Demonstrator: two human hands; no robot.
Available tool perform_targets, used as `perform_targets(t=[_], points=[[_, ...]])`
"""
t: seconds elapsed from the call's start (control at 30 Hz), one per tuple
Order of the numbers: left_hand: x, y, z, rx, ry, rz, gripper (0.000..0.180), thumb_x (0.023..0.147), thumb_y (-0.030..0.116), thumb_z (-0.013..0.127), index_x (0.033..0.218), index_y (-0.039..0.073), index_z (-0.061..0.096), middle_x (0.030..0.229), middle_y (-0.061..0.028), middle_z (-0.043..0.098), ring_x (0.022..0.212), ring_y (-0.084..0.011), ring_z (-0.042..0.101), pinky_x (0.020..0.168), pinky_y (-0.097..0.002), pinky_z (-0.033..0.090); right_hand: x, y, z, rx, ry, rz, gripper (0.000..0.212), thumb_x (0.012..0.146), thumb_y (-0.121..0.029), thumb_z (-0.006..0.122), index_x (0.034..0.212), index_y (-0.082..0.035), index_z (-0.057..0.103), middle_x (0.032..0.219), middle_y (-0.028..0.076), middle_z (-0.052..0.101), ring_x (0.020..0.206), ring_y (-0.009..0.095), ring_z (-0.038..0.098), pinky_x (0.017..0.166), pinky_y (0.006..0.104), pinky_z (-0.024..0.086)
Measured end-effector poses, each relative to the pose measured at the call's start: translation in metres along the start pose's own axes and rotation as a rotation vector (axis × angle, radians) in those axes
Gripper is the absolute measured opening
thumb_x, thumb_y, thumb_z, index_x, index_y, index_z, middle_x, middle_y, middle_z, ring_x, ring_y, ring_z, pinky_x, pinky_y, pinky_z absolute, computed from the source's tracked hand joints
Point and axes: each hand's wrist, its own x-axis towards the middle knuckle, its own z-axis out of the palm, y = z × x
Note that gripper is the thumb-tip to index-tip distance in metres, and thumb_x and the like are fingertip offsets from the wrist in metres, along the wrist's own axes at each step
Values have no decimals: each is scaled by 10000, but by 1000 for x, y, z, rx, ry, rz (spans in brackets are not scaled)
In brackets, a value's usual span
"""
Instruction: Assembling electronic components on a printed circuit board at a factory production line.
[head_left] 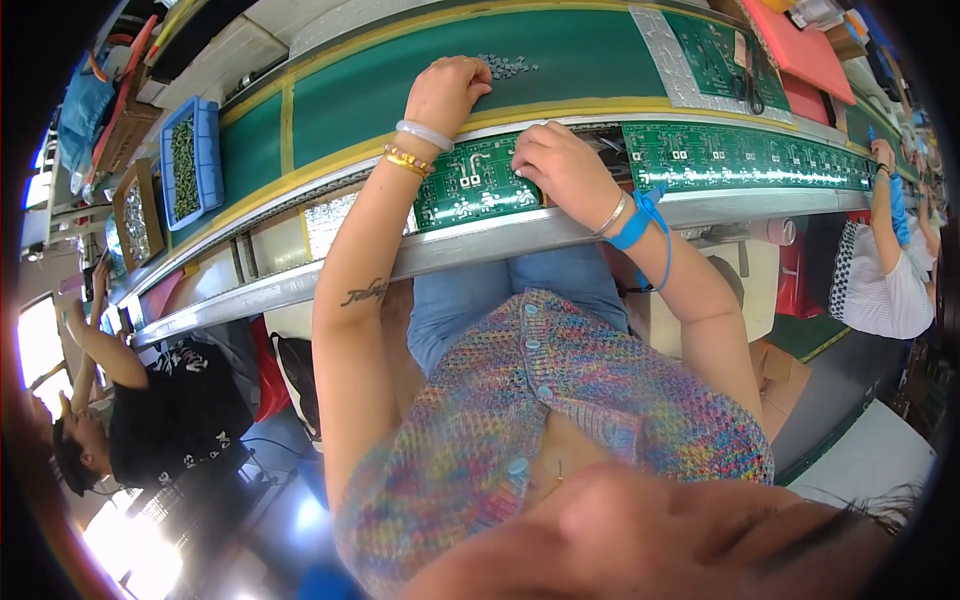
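Note:
My left hand [450,93] reaches across to the green work surface, its fingers curled at the edge of a small pile of grey components [512,67]. Whatever its fingertips hold, if anything, is hidden. Below it, on the metal rail, lies a green circuit board [465,190] with white printed markings. Over the right end of that board is my right hand [568,172], fingers bent and drawn together; what lies between them cannot be made out. A blue wrist strap circles my right wrist.
More green circuit boards [740,158] line the rail to the right. A blue tray [193,165] of small dark green parts stands at left, beside a cardboard box [136,215]. Scissors [747,88] lie at the back right. Other people work at both sides.

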Motion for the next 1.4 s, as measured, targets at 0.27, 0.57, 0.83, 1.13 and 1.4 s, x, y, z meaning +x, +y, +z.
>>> perform_targets(t=[0.27, 0.57, 0.83, 1.13, 1.4], points=[[-68, 16, -34, -516, -94, -288, 117, 790, 100, 670, 883, 31, 690, 834, -82, 678, 732, -165, 645, 680, -267, 502, -4, 4, 10, -77, -4, -84, 20, 692, -69, 639, 689, -55, 626, 845, 49, 546, 846, 229, 509, 760, 326, 446], [-104, 7, -31, -740, -218, -479, 144, 820, 63, 655, 938, -18, 673, 847, -58, 677, 775, -99, 614, 723, -224, 493, -5, 3, 10, -139, -29, -81, 32, 694, -83, 635, 673, -58, 631, 848, 44, 547, 843, 223, 506, 765, 321, 444], [-102, 6, -31, -769, -228, -487, 151, 820, 67, 659, 949, -12, 675, 848, -56, 673, 784, -94, 612, 730, -221, 489, -6, 2, 8, -101, -68, -57, 74, 705, -70, 662, 758, -38, 622, 882, 66, 545, 880, 246, 512, 790, 345, 436], [-100, 7, -27, -751, -159, -480, 154, 815, 69, 663, 942, -19, 672, 830, -64, 683, 755, -91, 626, 696, -212, 498, 31, 45, -19, -139, 200, 122, 70, 787, -122, 622, 837, -85, 653, 829, 74, 585, 820, 293, 539, 733, 391, 456], [-69, 49, -6, -471, -93, -153, 67, 755, 79, 663, 792, 24, 659, 859, -92, 628, 738, -257, 610, 667, -323, 498, 58, 85, 1, -269, 280, 132, 72, 776, -134, 644, 819, -79, 628, 815, 61, 586, 820, 268, 553, 715, 376, 465]])
